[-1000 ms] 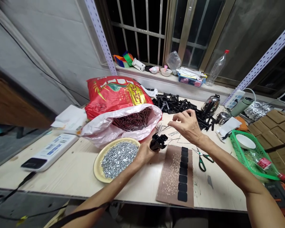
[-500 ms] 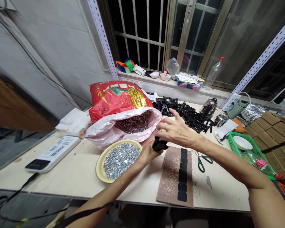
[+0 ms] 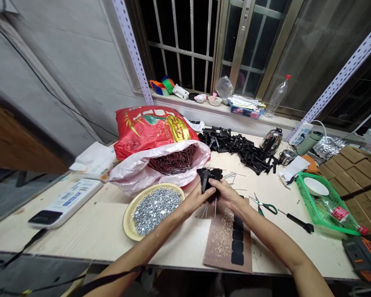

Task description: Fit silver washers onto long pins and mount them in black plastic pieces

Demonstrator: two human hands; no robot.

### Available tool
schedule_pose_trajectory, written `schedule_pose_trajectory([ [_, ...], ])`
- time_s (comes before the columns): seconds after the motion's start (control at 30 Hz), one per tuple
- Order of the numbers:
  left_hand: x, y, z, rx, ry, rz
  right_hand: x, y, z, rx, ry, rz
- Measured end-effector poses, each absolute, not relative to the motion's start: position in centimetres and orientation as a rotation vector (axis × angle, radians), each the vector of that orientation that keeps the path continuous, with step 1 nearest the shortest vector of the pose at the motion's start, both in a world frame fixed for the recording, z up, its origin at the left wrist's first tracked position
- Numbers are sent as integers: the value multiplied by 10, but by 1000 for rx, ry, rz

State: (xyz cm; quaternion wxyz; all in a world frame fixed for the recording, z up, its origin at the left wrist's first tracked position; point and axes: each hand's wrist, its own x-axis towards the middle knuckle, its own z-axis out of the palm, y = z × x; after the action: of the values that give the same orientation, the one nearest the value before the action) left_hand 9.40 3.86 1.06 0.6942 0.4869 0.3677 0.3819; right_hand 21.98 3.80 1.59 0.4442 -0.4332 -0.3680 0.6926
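Observation:
My left hand [image 3: 198, 197] is wrapped around a cluster of black plastic parts [image 3: 209, 176] above the table, beside the dish of washers. My right hand [image 3: 226, 192] closes on the same parts from the other side, its thumb lying over them. Thin metal rods or screws [image 3: 215, 207] stick out below the cluster; how they are joined to it is hidden by my fingers. Just left of my hands, a yellow dish [image 3: 130, 226] holds many small silvery washers [image 3: 157, 209]. Beneath my right forearm lies a brown board [image 3: 214, 258] with black squares [image 3: 237, 246] and pale crumbs.
Behind the dish lies a red bag [image 3: 136, 134] of dark screws [image 3: 173, 162]. Black parts [image 3: 250, 150] are heaped at the back. Several loose screws [image 3: 235, 177], scissors [image 3: 267, 207], a screwdriver [image 3: 298, 222], a green basket [image 3: 309, 206] and a power tool [image 3: 361, 258] lie rightward.
My right hand, spread above the left before, has come down and closed on the black parts. Thin metal rods now show beneath them.

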Motion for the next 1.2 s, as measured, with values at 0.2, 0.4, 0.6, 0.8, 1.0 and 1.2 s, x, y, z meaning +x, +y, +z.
schedule_pose_trajectory([
  [0.2, 88, 46, 18, 954, 807, 743, 222, 53, 27, -1185, -717, 1607],
  [0.4, 80, 57, 21, 831, 795, 606, 224, 56, 25, -1189, -826, 1601],
  [0.6, 78, 57, 16, 838, 767, 680, 218, 57, 13, -1280, -1093, 1409],
  [0.8, 89, 59, -1, 875, 862, 789, 204, 55, 8, -1267, -1138, 1406],
  [1.0, 107, 60, -19, 721, 1105, 719, 195, 56, -15, -1389, -1141, 1252],
  [1.2, 107, 56, -15, 671, 1218, 634, 208, 58, -43, -1514, -1206, 1276],
])
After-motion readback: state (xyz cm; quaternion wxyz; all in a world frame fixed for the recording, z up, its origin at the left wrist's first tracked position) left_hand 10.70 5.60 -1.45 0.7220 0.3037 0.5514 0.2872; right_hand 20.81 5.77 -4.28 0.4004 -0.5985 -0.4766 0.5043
